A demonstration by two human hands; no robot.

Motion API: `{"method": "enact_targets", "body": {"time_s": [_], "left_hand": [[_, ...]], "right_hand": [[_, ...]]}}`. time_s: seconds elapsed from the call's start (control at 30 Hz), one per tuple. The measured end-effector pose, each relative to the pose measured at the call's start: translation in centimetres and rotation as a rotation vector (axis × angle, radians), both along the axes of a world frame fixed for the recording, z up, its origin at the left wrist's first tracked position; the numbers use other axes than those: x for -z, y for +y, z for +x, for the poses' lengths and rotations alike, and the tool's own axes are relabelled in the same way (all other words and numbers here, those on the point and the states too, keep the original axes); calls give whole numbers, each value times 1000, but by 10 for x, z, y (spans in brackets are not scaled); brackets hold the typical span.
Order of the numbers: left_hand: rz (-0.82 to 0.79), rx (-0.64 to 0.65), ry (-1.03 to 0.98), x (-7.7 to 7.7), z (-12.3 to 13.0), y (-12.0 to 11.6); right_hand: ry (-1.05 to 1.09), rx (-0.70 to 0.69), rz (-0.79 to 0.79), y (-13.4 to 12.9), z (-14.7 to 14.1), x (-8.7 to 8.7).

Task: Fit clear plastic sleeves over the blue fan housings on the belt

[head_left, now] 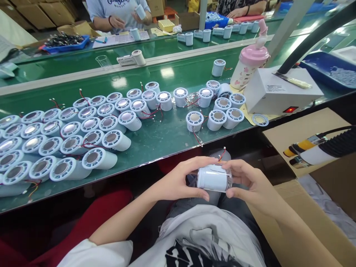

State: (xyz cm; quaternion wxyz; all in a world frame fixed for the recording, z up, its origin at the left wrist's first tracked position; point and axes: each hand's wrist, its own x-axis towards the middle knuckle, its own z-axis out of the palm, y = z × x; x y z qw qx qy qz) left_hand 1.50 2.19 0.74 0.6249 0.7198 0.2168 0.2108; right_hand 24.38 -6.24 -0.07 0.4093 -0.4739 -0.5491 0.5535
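Pale blue, the cylinder (213,180) in clear plastic (229,178) looks light and stiff but slippery, best taken near its ends, where left hand (185,178) and right hand (250,182) pinch it.

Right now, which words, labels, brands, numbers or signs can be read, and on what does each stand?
Co-worker's shirt: "BON…", perhaps; the rest is blurred.
White box: printed lines, too small.
Pale handle: lettering, too small.
Person's own shirt: black shapes, too creased to read.
Pink-lidded cup: marks, too small.
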Motion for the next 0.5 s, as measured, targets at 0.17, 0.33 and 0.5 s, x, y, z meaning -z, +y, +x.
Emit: {"method": "enact_targets", "body": {"time_s": [0.17, 0.33, 0.5], "left_hand": [[2, -3, 14, -3, -1, -2], [-195, -9, -29, 1, 7, 0], [-476, 57, -141, 24, 56, 21]], "right_hand": [[151, -16, -128, 0, -2, -3], [192, 66, -123, -1, -5, 6], [221, 455, -3, -19, 1, 35]]}}
